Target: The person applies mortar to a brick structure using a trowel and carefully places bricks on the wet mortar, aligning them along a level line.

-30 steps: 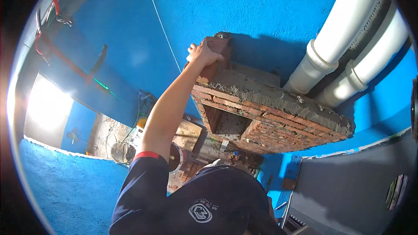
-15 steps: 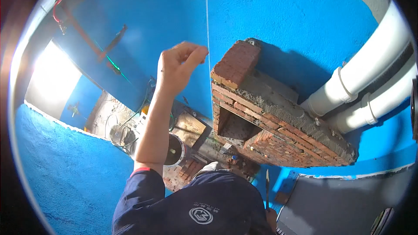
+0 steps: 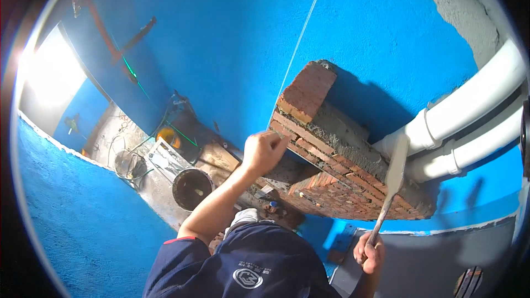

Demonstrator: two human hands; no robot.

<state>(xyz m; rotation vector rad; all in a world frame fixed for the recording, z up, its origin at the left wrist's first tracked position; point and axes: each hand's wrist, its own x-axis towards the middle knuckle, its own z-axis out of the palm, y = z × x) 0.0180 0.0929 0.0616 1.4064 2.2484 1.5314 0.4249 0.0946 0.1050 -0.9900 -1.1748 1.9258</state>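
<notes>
My left hand (image 3: 264, 152) is closed, fingertips together, at the near left corner of the brick structure (image 3: 353, 171), beside the white string (image 3: 302, 33); what is between the fingers, if anything, is too small to tell. My right hand (image 3: 370, 251) grips the handle of a long flat-bladed trowel (image 3: 396, 171) held upright in front of the structure's right part. A red brick (image 3: 306, 88) lies on mortar at the structure's far left top. Dark mortar (image 3: 353, 140) runs along the top edge.
Two white pipes (image 3: 464, 102) rise at the right against the blue wall (image 3: 386, 33). Below left are a bucket (image 3: 192, 187), a board (image 3: 212, 157), cables and a round container (image 3: 128, 164) on the floor. A grey panel (image 3: 425, 259) is at lower right.
My left hand has let go of the red brick and moved down along the string. My right hand has come up with the trowel. The view has shifted.
</notes>
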